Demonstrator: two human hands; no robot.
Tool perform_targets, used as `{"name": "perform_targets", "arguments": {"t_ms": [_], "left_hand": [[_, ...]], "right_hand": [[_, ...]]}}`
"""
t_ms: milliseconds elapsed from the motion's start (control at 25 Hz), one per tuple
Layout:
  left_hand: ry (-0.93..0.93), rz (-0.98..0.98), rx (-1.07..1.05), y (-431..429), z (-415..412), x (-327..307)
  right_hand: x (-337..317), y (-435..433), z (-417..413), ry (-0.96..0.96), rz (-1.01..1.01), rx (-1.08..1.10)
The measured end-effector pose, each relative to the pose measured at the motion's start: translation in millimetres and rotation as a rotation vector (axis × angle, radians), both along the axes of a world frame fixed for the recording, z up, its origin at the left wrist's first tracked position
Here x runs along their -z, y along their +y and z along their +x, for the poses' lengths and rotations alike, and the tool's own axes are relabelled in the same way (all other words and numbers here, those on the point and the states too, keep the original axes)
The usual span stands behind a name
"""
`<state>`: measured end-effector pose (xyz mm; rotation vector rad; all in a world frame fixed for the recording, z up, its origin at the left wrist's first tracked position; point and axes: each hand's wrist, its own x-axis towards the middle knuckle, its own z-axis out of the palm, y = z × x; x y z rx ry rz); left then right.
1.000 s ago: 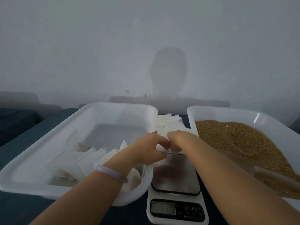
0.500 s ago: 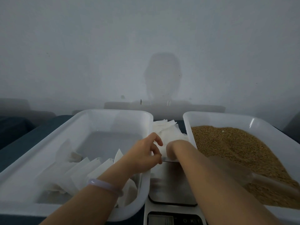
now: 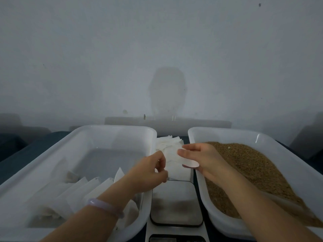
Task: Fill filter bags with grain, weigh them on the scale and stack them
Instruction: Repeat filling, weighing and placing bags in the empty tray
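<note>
You're holding 1 flat filter bag (image 3: 175, 167) just above the far edge of the scale (image 3: 176, 203), left hand (image 3: 148, 172) pinching its left edge and right hand (image 3: 204, 158) pinching its right, probably spreading the mouth so grain (image 3: 253, 165) from the tray (image 3: 227, 132) right of the scale can go in.

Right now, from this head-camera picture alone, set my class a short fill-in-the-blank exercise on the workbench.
1. The scale stands ____ the left tub and the right tub.
2. The grain lies in the ____ tub.
3. The left hand and right hand pinch a filter bag coloured ____.
4. The bracelet circles the ____ wrist.

Missing words: between; right; white; left.
</note>
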<state>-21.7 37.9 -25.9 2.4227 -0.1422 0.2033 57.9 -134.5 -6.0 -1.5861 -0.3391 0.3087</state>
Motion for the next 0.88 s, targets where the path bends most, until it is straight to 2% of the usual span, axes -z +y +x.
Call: {"name": "perform_targets", "arguments": {"t_ms": [80, 200, 280, 360, 440, 520, 680, 760, 840, 880], "left_hand": [[0.089, -0.091, -0.029, -6.8, 2.7, -14.2], [0.167, -0.342, -0.070, -20.4, 10.8, -31.8], [0.106, -0.503, -0.106, -32.4, 15.5, -30.4], [-0.025, -0.548, -0.197, -36.7, 19.8, -21.1], [-0.115, -0.605, -0.248, -32.9, 20.9, -13.4], [-0.111, -0.688, -0.222, -30.0, 18.8, -13.2], [-0.121, -0.625, -0.175, -29.7, 14.4, -14.0], [-0.121, -0.819, -0.141, -28.3, 14.9, -15.3], [-0.067, -1.107, -0.017, -26.2, 15.6, -15.6], [-0.047, -1.182, 0.021, -25.7, 15.8, -15.6]], "right_hand": [[1.8, -3.5, -1.9, 0.183, 0.253, -0.063], [-0.4, -1.1, -3.1, 0.205, 0.349, -0.009], [-1.2, -1.4, -4.4, 0.219, 0.395, -0.010], [0.7, -1.0, -3.9, 0.252, 0.491, -0.058], [3.3, -0.2, -2.0, 0.245, 0.496, -0.081], [4.6, -1.9, 1.4, 0.190, 0.467, -0.075], [4.9, -6.2, 2.6, 0.093, 0.416, -0.037], [6.0, -5.4, 1.8, 0.079, 0.420, -0.004], [4.9, -4.4, 1.2, 0.113, 0.508, 0.018], [4.2, -4.7, 1.7, 0.139, 0.554, 0.025]]}}
